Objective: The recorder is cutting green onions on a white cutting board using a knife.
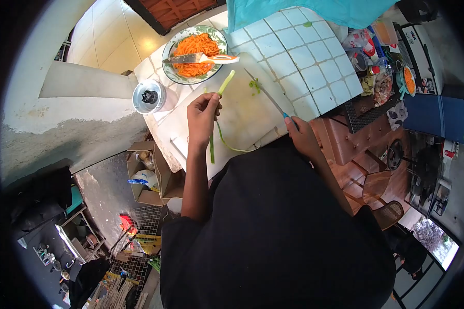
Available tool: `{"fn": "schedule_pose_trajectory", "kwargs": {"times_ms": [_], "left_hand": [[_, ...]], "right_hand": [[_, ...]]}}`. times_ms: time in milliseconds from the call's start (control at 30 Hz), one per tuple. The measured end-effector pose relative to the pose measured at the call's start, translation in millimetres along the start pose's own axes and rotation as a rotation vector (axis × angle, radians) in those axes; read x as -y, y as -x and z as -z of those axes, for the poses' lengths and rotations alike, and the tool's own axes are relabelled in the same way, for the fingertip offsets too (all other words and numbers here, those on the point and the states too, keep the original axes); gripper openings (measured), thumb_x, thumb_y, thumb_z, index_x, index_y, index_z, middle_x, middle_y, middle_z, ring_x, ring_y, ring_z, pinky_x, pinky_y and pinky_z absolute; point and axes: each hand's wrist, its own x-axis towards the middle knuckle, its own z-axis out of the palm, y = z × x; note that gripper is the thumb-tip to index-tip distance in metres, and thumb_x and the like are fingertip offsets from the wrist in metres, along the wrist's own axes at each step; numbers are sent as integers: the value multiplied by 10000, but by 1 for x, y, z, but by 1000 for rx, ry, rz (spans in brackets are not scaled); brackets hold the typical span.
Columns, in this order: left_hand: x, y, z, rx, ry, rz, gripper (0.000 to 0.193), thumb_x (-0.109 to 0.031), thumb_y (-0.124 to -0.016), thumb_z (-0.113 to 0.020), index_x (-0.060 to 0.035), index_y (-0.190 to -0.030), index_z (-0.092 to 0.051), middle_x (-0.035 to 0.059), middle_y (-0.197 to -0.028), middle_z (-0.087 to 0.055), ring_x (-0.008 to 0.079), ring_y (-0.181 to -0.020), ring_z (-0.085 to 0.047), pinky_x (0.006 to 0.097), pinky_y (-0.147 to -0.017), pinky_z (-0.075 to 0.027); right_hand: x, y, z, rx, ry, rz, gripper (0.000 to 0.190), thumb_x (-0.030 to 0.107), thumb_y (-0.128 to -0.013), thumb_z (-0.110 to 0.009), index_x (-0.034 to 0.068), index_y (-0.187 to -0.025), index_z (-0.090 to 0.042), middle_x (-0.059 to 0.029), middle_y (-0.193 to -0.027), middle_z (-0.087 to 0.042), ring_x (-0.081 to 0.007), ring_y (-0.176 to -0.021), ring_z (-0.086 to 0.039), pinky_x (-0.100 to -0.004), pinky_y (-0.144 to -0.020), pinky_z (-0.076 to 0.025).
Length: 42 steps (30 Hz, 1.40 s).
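My left hand pinches a long pale-green vegetable stalk, which looks like spring onion, above a white cutting board. Its cut end points away from me, and thin green strands trail below the hand. In my right hand is a kitchen knife with a blue handle, its blade slanting over the board. Small chopped green pieces lie beside the blade. Beyond my left hand stands a patterned enamel bowl of shredded carrot. A second knife, with a white-and-orange handle, rests across that bowl.
A white plastic tub with a dark bag inside stands at the tiled counter's left edge. Turquoise cloth covers the far side. Food bags and containers crowd the right. Below left is a cardboard box.
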Motion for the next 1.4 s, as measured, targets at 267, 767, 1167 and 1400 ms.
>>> {"fn": "schedule_pose_trajectory", "kwargs": {"times_ms": [267, 767, 1167, 1400], "left_hand": [[27, 5, 0, 72, -572, 33, 192, -203, -903, -718, -13, -887, -746, 85, -791, -698, 235, -708, -672, 366, -695, -537], [49, -6, -51, -125, -772, -454, 101, -153, -826, -789, -95, -909, -785, 48, -889, -668, 259, -861, -627, 396, -782, -499], [67, -10, -54, -136, -669, -474, 79, -126, -806, -806, -86, -869, -779, 41, -864, -660, 253, -827, -607, 381, -780, -460], [65, -9, -53, -175, -645, -531, 83, -118, -811, -805, -79, -879, -778, 51, -855, -654, 251, -821, -605, 384, -769, -455]], "right_hand": [[9, -4, -5, 18, 25, 5, 488, 408, -1060, -524, -33, -851, -528, -199, -705, -539, -314, -657, -540, -436, -641, -419], [18, -10, -22, 122, 163, 52, 507, 442, -1056, -503, -22, -859, -566, -277, -751, -613, -485, -752, -609, -534, -666, -442], [21, -9, -38, 103, 431, 11, 444, 415, -1080, -439, 19, -939, -580, -300, -785, -661, -534, -778, -634, -620, -707, -478], [27, -4, -36, 94, 430, 77, 427, 380, -1088, -449, -2, -933, -556, -305, -726, -622, -533, -732, -609, -596, -660, -449]]}}
